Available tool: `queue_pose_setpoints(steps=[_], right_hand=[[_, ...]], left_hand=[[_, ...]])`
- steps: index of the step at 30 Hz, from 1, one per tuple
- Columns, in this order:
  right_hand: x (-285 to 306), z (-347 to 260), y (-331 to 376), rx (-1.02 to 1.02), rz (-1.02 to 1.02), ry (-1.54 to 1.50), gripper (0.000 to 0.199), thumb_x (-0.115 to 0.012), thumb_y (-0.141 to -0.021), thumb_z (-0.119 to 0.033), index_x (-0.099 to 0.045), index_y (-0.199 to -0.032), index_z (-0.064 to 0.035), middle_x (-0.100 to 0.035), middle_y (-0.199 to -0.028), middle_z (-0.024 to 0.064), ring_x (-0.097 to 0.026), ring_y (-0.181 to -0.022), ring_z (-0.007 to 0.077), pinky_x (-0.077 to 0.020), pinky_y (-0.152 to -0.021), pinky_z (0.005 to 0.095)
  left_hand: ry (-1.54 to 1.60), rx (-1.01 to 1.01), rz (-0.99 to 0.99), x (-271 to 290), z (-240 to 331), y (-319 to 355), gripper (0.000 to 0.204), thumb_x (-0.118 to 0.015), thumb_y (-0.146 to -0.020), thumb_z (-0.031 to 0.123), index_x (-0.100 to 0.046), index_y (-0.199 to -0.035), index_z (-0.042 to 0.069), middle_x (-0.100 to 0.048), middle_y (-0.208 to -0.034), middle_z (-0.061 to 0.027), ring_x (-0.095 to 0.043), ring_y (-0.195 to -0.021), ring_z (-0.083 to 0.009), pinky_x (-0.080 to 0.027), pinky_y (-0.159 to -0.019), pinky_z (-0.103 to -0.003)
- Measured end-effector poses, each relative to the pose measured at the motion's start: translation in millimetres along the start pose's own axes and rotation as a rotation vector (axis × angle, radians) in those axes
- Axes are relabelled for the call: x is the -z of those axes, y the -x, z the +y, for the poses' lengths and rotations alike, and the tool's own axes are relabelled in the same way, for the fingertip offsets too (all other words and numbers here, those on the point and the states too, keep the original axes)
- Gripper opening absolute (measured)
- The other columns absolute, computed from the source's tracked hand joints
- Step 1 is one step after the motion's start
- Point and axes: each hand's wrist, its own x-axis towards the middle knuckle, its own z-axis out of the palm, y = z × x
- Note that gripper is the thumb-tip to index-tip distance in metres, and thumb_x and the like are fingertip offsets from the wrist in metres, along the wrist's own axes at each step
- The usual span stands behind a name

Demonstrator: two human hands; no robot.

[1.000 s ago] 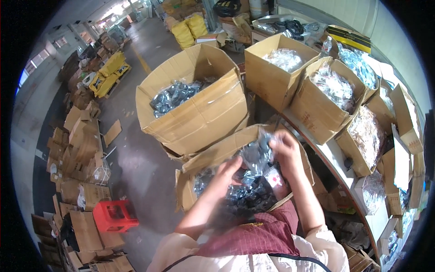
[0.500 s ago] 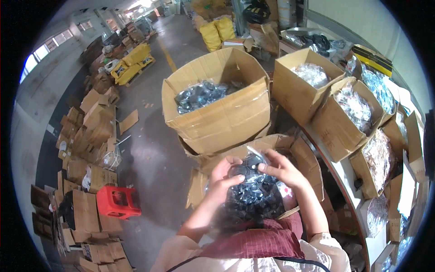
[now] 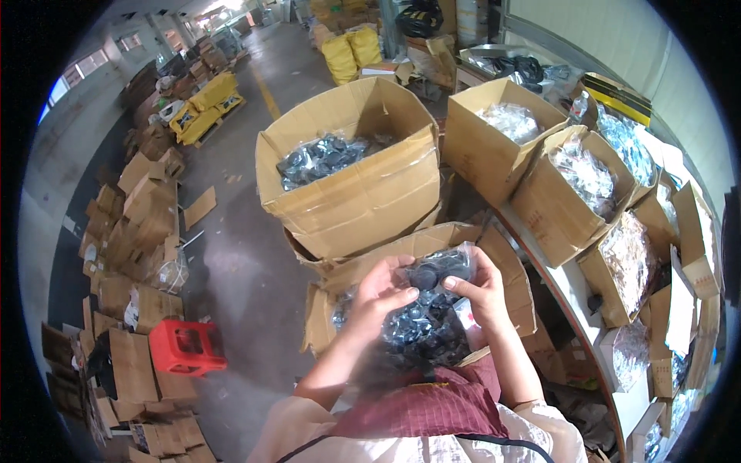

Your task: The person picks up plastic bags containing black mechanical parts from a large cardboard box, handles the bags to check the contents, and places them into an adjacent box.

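A clear plastic bag with dark round parts [image 3: 437, 270] is held up in front of me, stretched between both hands. My left hand [image 3: 383, 293] grips its left end, the thumb pressed along the lower edge. My right hand [image 3: 482, 290] pinches the other end, fingers behind and thumb in front. Right below, an open cardboard box [image 3: 316, 318] sits against my lap, filled with similar bags of dark parts [image 3: 424, 332]. A white card with a red mark [image 3: 468, 318] lies at the right among them.
Beyond stands a large carton [image 3: 355, 212] with more bagged dark parts. On the right, a curved table edge [image 3: 563, 309] carries several open boxes [image 3: 575, 201] of wrapped goods. A red plastic stool [image 3: 185, 347] and stacked cartons [image 3: 147, 278] line the left.
The bag is now turned broader side up and spread wider between my hands. My right hand has shifted to its far end. The whole view has swung slightly to the right.
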Motion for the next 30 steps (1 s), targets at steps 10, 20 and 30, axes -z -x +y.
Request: queue_pose_setpoints(steps=[10, 20, 30], right_hand=[[-3, -11, 11, -0.005, -0.052, -0.053, 0.083, -0.072, -0.069, 0.010, -0.042, -0.146, -0.0002, -0.056, -0.138, 0.0124, -0.055, -0.125, 0.0225, -0.0416, -0.108, 0.0347], [33, 14, 7, -0.033, 0.186, 0.001, 0.068, -0.056, -0.077, 0.014, -0.044, -0.143, -0.0014, -0.053, -0.140, 0.0145, -0.062, -0.117, 0.0255, -0.0520, -0.096, 0.0339], [108, 72, 43, -0.222, 0.352, 0.135, 0.035, -0.061, -0.080, 0.007, -0.060, -0.115, 0.0074, -0.067, -0.104, 0.0147, -0.068, -0.097, 0.0247, -0.0555, -0.088, 0.0340]], left_hand=[[0.074, 0.051, 0.218, 6, -8, -6, 0.041, -0.070, -0.085, 0.010, -0.060, -0.124, 0.002, -0.067, -0.109, -0.0088, -0.063, -0.102, -0.0181, -0.049, -0.089, -0.029], [0.578, -0.029, 0.183, 58, 33, -17, 0.033, -0.063, -0.092, 0.021, -0.061, -0.119, 0.001, -0.069, -0.113, -0.0133, -0.067, -0.103, -0.0235, -0.060, -0.086, -0.040], [-0.753, -0.672, 1.089, 232, 85, 84, 0.029, -0.071, -0.087, 0.009, -0.067, -0.113, -0.002, -0.068, -0.106, -0.0087, -0.065, -0.093, -0.0171, -0.052, -0.082, -0.029]])
